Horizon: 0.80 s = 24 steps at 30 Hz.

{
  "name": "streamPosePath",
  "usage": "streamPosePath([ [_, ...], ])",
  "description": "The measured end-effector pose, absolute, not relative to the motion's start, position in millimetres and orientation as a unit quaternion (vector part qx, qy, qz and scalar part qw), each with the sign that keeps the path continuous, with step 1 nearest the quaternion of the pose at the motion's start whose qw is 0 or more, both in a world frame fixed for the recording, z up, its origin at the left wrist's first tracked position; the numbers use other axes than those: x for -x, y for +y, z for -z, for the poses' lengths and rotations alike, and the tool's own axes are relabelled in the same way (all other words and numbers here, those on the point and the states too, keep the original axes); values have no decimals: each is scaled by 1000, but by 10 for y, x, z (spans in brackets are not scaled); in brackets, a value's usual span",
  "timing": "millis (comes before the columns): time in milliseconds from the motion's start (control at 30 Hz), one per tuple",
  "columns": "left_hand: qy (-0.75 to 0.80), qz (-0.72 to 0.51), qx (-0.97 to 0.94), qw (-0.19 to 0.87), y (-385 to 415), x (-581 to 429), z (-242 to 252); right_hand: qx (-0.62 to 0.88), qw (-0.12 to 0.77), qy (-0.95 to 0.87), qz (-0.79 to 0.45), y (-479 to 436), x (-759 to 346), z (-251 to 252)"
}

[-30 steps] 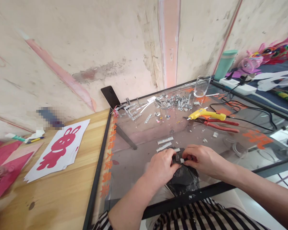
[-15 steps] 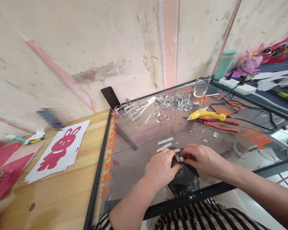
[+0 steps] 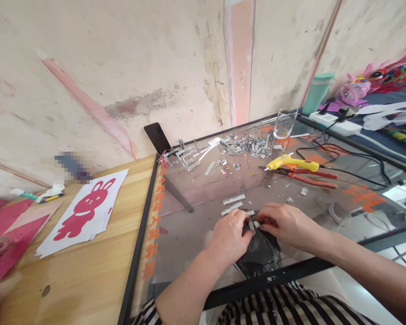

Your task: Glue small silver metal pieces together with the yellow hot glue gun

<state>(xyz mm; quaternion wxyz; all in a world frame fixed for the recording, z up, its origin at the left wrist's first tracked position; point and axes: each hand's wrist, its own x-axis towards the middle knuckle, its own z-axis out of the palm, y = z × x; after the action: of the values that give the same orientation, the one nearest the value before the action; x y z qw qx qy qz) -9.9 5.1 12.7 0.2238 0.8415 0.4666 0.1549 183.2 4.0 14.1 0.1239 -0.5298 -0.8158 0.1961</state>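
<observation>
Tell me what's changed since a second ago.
The small grey pieces between the left hand and right hand have shifted slightly and seem closer together; no visible letting go. At far left, a co-worker's hand has moved a little rightward over the red paper. The yellow glue gun, pliers and glass stayed put.

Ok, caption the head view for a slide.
Left hand and right hand hold grey pieces over black material, glue gun beyond.
</observation>
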Motion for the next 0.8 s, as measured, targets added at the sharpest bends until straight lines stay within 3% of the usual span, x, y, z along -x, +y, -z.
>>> streamPosePath([
  [533, 444, -147, -852, 235, 30, 75, -115, 492, 122, -832, -224, 78, -1785, -101],
  [800, 482, -134, -833, 236, 26, 61, -88, 494, 81, -852, -152, 230, -1943, -340],
])
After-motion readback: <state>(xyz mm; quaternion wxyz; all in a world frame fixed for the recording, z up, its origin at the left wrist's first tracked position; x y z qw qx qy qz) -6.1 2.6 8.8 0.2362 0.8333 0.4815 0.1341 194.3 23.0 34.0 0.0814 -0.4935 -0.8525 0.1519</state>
